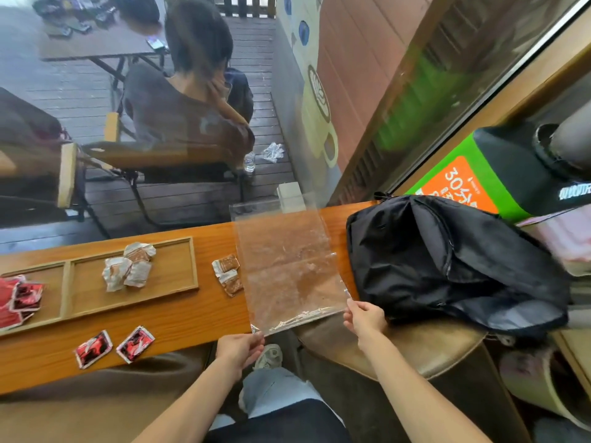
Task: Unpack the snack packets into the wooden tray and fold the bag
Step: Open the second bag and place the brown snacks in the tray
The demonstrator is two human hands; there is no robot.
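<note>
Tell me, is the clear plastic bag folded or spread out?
Spread out: the clear plastic bag lies flat, unfolded, its near corners pinched by the left hand and right hand.

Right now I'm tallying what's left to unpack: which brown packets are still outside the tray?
The two brown packets lying on the counter, between the tray and the clear bag. The other brown ones sit piled inside the tray's middle compartment.

Illumination: soft, even daylight entering through the window glass (pixel 160 129). Shadows are faint. Pale reflections haze the glass. Wide-angle distortion bends lines at the frame edges. Overall focus is slightly soft, compression-smeared.
</note>
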